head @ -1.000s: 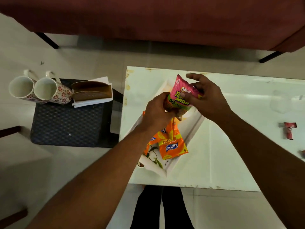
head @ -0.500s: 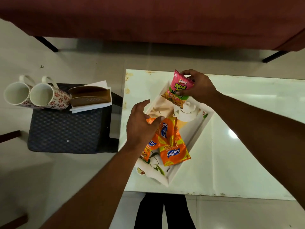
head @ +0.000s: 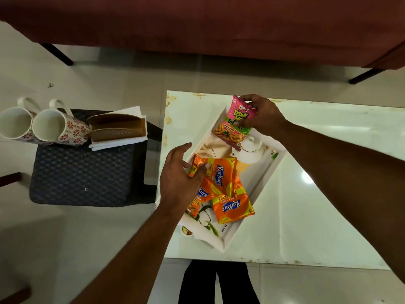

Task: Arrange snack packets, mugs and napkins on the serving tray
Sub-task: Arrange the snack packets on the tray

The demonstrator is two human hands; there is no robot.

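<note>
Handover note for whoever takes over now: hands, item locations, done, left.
Right hand grips the pink Bingo packet above the far end of the tray.
Left hand open, thumb on the orange Kurkure packets lying in the tray.
Mugs and napkins sit on the dark stool, left of the table.
Done: orange packets in tray.
Left: set pink packet down, bring mugs and napkins.

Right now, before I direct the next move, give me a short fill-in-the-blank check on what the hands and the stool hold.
The right hand pinches a packet whose top is ____. The left hand touches the Kurkure packets, which lie in the tray and are ____. On the dark stool, beside the napkin holder, the number of mugs is ____. Missing words: pink, orange, two.
</note>
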